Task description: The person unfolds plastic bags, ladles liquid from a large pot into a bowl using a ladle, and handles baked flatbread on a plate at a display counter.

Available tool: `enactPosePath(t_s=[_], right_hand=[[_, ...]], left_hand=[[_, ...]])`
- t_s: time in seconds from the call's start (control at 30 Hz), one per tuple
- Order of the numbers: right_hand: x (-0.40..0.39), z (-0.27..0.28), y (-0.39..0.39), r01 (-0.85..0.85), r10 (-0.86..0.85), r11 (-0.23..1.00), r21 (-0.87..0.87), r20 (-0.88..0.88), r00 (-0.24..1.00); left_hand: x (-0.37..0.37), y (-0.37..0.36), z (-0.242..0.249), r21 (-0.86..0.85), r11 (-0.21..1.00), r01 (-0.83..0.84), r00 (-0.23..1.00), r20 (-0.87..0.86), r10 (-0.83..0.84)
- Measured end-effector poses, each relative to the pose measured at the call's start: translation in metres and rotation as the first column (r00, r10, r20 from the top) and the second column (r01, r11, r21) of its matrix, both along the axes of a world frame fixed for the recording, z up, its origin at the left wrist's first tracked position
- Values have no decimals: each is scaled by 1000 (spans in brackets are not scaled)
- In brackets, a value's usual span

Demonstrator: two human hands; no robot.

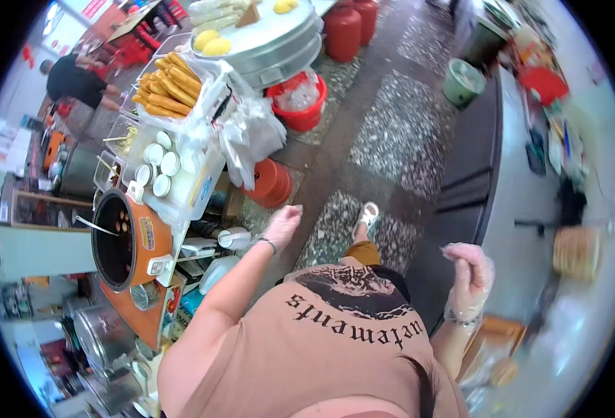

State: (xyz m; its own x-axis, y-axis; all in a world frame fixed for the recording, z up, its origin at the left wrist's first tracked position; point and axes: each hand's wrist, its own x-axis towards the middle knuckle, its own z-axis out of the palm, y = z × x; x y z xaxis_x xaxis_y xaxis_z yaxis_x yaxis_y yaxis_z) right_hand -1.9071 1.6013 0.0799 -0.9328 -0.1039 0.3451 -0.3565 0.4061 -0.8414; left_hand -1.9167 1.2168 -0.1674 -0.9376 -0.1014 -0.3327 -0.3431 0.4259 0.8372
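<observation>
Right hand (469,273) was seen sheathed in thin, clear, crinkled plastic film; left hand (282,224) was left bare. Floor (384,139) was noted as speckled terrazzo, smooth and dull. Steamer trays (279,49) were recorded as brushed metal, softly shiny. Cooker (147,240) was cased in glossy orange plastic. Bucket (307,115) was of red plastic. Shirt (321,348) was matt cloth with print. Worktop (530,209) appeared smooth, pale and glossy.
</observation>
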Motion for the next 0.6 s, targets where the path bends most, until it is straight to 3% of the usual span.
enactPosePath(t_s=[0.1, 0.17, 0.23, 0.3, 0.33, 0.37, 0.43, 0.47, 0.5, 0.6], right_hand=[[-130, -7, 25, -56, 53, 994, -91, -39, 998], [-217, -5, 28, -45, 47, 997, 55, -22, 999], [-289, 10, 8, -89, 90, 995, 54, -26, 996], [-359, 23, -22, -246, 246, 969, -7, 72, 967], [-395, 26, -37, -354, 353, 935, 18, 60, 934], [-428, 27, -50, -457, 454, 888, 48, 58, 889], [-488, 30, -78, -594, 609, 774, 219, -2, 793], [-517, 27, -88, -618, 641, 736, 278, 10, 768], [-542, 22, -90, -631, 651, 723, 281, 32, 759], [-638, 23, -95, -543, 571, 747, 384, 48, 820]], left_hand=[[-96, 31, 15, -8, 1000, -21, 1000, -23, 21], [-160, 35, 22, 3, 996, -87, 995, 42, 87], [-215, 33, 60, 16, 993, -114, 993, 7, 114], [-276, 19, 65, -102, 994, -28, 962, -272, -1], [-304, 19, 85, 6, 991, -136, 988, -74, 136], [-331, 12, 76, -67, 982, -178, 949, -274, 154], [-390, 6, 84, 182, 930, -318, 923, -166, 348], [-421, 8, 95, 191, 932, -308, 890, -288, 353], [-453, 13, 105, 202, 925, -323, 889, -269, 370], [-588, 19, 115, 63, 991, -121, 923, -361, 135]])
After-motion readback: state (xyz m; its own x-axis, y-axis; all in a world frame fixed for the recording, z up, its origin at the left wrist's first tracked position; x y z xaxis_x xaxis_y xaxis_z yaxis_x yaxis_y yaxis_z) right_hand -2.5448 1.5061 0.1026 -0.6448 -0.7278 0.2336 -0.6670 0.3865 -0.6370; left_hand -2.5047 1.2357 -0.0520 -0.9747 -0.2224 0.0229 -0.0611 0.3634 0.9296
